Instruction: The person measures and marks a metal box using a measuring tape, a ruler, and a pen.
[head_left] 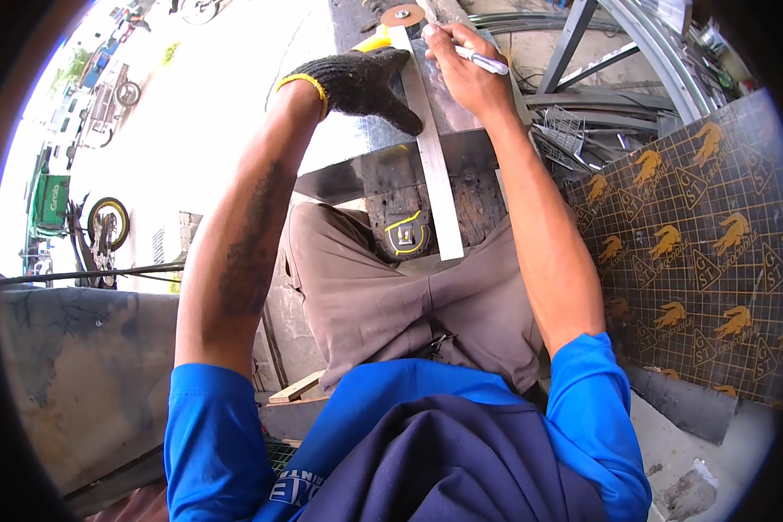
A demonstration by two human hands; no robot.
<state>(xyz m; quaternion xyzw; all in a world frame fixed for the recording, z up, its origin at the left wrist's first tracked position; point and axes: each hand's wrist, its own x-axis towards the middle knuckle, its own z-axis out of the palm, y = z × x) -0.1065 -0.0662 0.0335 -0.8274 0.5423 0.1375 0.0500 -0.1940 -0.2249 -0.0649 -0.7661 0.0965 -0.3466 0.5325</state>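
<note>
My left hand (361, 85), in a black knitted glove with a yellow cuff, holds a try square against a shiny metal sheet (444, 104). The square's long steel blade (435, 187) runs toward my lap, and its yellow stock (376, 39) shows beyond the glove. My thumb is spread onto the blade. My bare right hand (474, 74) is closed around a white and purple pen (481, 59), just right of the blade's far end. The pen's writing tip is hard to make out. A black and yellow tape measure (406, 235) rests on dark worn wood between my knees.
A round brown disc (403, 15) lies at the far end. Bent metal strips (600, 100) and a metal frame (568, 43) are at right, above a printed board (679, 252). A grey panel (87, 348) stands at left. Motorbikes (104, 226) are parked beyond.
</note>
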